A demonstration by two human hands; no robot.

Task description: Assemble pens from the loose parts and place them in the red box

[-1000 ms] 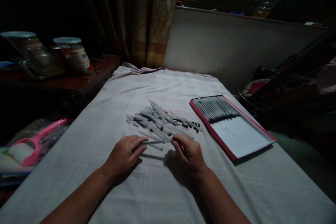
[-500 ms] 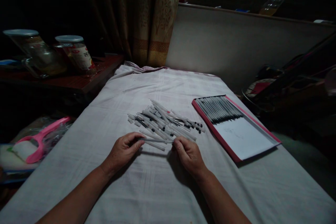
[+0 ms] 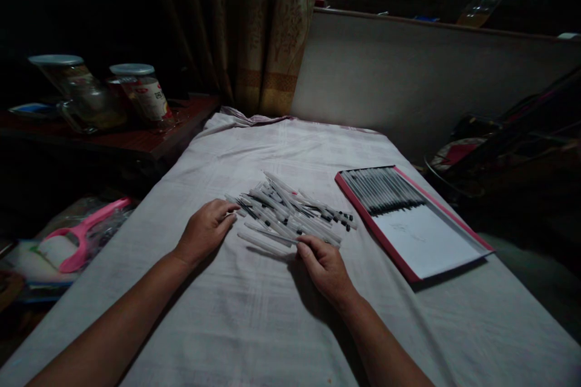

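My right hand [image 3: 323,267] pinches the near end of a slim pen [image 3: 271,234], which points left and away over the front of a loose pile. At the left edge of that pile is my left hand [image 3: 206,230], thumb and fingers slightly apart beside small whitish caps [image 3: 241,213]. Whether its fingertips touch a cap is hard to see. Clear pen barrels, dark thin refills and black-ended pieces make up the pile [image 3: 284,205]. Nearest me lies a clear barrel [image 3: 261,244], apart from the rest.
Right of the pile, a shallow red-edged box [image 3: 411,272] holds a row of pens [image 3: 384,188] at its far end. A pale checked cloth [image 3: 254,326] covers the surface. Jars [image 3: 147,97] stand on a dark red table [image 3: 181,127] at left, above a pink-handled item [image 3: 84,236].
My left hand has let go of the pen and moved up and left to the pile's edge. The pen stays in my right hand, now angled. The view has shifted slightly.
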